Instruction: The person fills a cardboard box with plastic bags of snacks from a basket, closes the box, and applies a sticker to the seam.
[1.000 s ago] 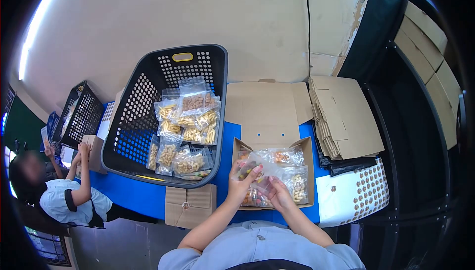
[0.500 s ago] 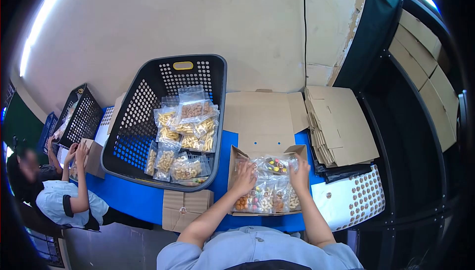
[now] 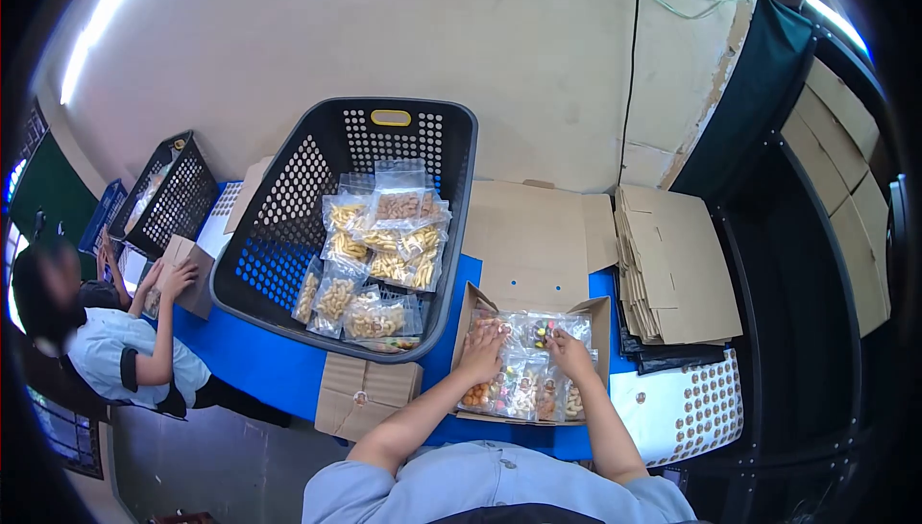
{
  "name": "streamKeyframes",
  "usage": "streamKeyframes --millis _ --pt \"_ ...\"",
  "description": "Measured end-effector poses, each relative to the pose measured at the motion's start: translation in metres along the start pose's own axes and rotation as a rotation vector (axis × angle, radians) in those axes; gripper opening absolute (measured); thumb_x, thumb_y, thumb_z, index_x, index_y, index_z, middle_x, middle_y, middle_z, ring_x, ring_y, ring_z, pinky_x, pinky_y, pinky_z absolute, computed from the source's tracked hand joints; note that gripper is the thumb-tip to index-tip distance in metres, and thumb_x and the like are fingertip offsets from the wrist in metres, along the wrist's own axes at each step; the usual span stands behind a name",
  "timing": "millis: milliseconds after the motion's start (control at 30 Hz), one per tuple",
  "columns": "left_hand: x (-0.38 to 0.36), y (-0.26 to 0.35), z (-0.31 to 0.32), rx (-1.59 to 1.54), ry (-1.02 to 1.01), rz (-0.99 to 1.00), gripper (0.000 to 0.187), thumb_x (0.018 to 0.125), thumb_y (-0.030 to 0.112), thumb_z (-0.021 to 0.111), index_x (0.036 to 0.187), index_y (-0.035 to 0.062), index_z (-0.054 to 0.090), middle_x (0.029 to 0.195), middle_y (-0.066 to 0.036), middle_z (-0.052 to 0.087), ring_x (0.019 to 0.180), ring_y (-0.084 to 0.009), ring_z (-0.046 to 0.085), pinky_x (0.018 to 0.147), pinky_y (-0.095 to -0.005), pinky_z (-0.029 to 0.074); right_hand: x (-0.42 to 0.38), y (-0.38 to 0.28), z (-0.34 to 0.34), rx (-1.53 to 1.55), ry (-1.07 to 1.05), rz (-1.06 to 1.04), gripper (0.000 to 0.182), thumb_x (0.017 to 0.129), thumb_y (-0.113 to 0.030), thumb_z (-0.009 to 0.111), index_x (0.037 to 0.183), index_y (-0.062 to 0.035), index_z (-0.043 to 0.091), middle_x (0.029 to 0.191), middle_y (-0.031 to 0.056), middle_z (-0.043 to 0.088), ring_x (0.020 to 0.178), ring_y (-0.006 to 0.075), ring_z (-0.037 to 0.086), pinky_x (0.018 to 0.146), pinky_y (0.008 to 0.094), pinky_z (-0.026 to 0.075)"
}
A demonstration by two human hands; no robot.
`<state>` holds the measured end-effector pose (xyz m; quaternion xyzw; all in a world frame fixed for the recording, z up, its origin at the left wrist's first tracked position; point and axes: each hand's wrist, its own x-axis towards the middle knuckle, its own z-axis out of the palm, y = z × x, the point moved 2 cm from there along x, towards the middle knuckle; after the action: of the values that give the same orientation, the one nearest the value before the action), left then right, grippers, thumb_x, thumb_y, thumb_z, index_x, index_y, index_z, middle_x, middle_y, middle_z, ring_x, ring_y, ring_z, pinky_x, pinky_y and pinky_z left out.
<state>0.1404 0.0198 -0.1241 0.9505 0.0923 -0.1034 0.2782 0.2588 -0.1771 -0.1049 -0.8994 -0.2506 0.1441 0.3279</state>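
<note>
In front of me an open cardboard box (image 3: 602, 332) holds several clear bags of snacks, its lid (image 3: 526, 236) folded back. My left hand (image 3: 482, 351) lies flat over the bags in the left of the box, fingers apart. Reaching in from the right, my right hand (image 3: 570, 355) presses its fingertips on a bag of coloured candies (image 3: 540, 331); the fingers look extended rather than closed round it. Along the near side stand bags of orange balls (image 3: 477, 396) and pale nuts (image 3: 523, 397).
A large black basket (image 3: 252, 260) with several snack bags stands to the left. Beside it lies a closed cardboard box (image 3: 368, 394). Flattened boxes (image 3: 687, 265) are stacked at right, above a sticker sheet (image 3: 687, 409). A co-worker (image 3: 139, 356) handles another box (image 3: 192, 279) at far left.
My right hand has moved left from the box's right side onto the candy bag. My left hand stays on the bags. The co-worker's hands have lowered onto their box. The view has shifted slightly.
</note>
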Motion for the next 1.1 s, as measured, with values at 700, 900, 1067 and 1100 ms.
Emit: streamKeyframes --millis 700,900,1067,1100 --pt "-0.166 -0.048 -0.298 0.273 0.518 -0.385 0.03 0.082 0.009 0.052 0.111 0.0019 0.061 0.11 -0.02 0.06 0.107 -0.035 0.056 0.098 -0.0415 0.04 0.046 -0.36 -0.002 0.226 -0.009 -0.923 0.048 0.074 0.011 0.045 0.121 0.0013 0.05 0.104 0.0242 0.054 0.1 0.0416 0.055 0.086 0.0445 0.046" --pt "-0.177 -0.043 -0.28 0.06 0.592 -0.29 0.037 0.083 0.011 0.046 0.115 -0.0003 0.059 0.114 -0.025 0.059 0.107 -0.0392 0.056 0.095 -0.044 0.043 0.024 -0.339 0.039 -0.267 -0.557 -0.706 0.038 0.079 0.002 0.048 0.116 0.0006 0.055 0.106 0.0251 0.059 0.095 0.0399 0.061 0.081 0.0438 0.051" --pt "-0.166 -0.054 -0.279 0.072 0.153 -0.41 0.038 0.085 0.011 0.044 0.121 0.0033 0.056 0.114 -0.026 0.06 0.108 -0.0395 0.056 0.096 -0.0428 0.042 0.014 -0.328 0.038 -0.357 -0.281 -0.842 0.016 0.075 -0.003 0.058 0.088 0.003 0.066 0.092 0.0212 0.066 0.09 0.0338 0.066 0.077 0.0436 0.052" --pt "-0.161 -0.055 -0.282 0.072 0.153 -0.406 0.038 0.085 0.011 0.044 0.121 0.0033 0.056 0.114 -0.026 0.06 0.108 -0.0395 0.056 0.096 -0.0428 0.042 0.013 -0.326 0.039 -0.384 -0.28 -0.841 0.012 0.074 -0.003 0.06 0.082 0.0021 0.067 0.089 0.0216 0.068 0.088 0.0323 0.067 0.074 0.0425 0.053"
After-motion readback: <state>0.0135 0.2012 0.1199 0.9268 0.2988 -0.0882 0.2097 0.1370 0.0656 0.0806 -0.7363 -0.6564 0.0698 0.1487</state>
